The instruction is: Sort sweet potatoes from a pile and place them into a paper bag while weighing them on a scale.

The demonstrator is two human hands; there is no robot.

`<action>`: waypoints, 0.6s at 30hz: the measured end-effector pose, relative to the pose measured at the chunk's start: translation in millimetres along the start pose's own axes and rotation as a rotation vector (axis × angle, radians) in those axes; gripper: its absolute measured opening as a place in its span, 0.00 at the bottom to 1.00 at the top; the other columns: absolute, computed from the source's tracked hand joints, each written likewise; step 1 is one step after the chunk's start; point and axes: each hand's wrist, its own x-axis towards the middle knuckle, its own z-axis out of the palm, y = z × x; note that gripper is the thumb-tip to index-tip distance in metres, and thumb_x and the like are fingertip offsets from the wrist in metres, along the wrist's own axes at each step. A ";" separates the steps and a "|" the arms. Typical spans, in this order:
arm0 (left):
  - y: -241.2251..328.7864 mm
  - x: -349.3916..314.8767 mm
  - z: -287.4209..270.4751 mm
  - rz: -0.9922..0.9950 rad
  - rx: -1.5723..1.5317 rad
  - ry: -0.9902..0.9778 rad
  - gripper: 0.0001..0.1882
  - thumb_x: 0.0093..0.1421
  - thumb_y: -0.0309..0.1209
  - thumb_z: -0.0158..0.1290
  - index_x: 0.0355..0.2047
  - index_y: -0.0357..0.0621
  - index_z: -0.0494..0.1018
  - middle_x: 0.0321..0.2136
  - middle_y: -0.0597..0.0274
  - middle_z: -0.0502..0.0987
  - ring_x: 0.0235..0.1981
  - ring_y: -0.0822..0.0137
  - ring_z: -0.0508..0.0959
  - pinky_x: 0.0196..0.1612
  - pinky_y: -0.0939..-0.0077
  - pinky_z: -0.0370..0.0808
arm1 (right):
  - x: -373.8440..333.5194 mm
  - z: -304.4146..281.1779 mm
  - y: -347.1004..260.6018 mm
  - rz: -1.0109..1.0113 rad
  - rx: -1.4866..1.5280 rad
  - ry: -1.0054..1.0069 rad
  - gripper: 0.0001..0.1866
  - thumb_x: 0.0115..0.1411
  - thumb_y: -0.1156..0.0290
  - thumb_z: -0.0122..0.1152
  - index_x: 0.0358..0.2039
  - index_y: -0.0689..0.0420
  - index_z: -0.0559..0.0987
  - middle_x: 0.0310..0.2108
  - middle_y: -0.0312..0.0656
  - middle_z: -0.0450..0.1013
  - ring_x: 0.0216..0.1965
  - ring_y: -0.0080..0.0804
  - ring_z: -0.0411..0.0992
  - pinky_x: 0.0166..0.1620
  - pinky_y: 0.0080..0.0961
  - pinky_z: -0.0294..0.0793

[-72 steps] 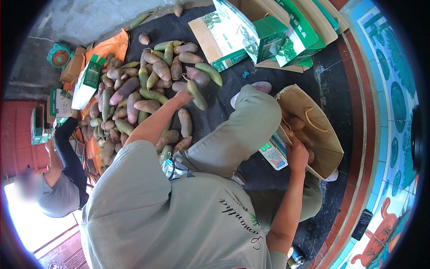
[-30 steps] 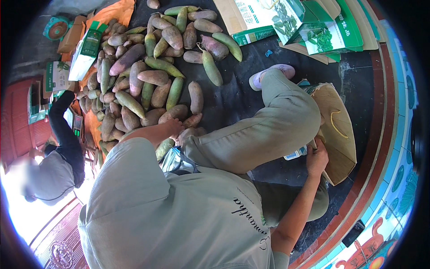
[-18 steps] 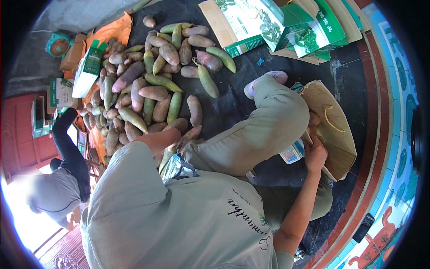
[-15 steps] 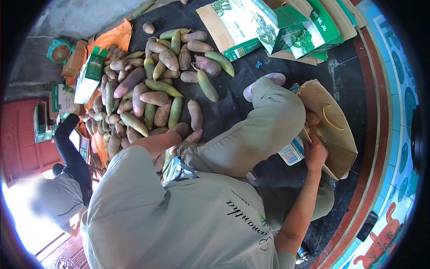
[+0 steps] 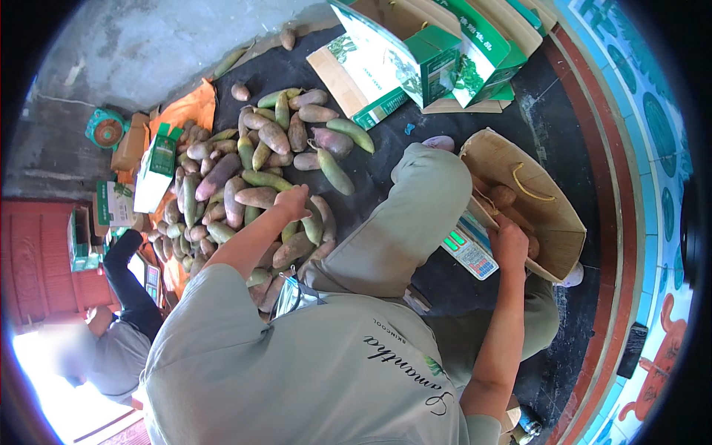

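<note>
My left hand (image 5: 294, 202) is stretched over a big pile of long root vegetables (image 5: 220, 176), some green, some reddish-brown. Its fingers curl down at the end of a green root vegetable (image 5: 312, 224); the fingertips are partly hidden. By my right knee, my right hand (image 5: 509, 243) grips the near wall of an uncapped cardboard box (image 5: 558, 222) with a yellow cord handle. Several brown roots (image 5: 502, 196) lie inside the box. Next to that hand, a digital scale (image 5: 472, 254) shows its keypad and lit green display, partly under the box.
Green-and-white cartons (image 5: 445, 55) lie stacked at the far right, and another carton (image 5: 157, 167) stands beside the pile. A brown curb and tiled wall (image 5: 644, 148) bound the right side. At the left, another person (image 5: 119, 356) bends near a second scale (image 5: 152, 282).
My left hand has moved from near my body out over the pile. The whole view has shifted, and more of the scale shows. My right hand stays on the box.
</note>
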 end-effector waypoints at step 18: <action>141.3 -42.5 -218.6 0.315 -0.712 1.199 0.25 0.43 0.33 0.65 0.38 0.36 0.67 0.29 0.49 0.75 0.31 0.57 0.77 0.36 0.68 0.73 | -0.2 7.3 6.3 -0.032 -0.081 0.010 0.09 0.48 0.68 0.58 0.32 0.52 0.77 0.29 0.46 0.75 0.32 0.42 0.74 0.35 0.36 0.74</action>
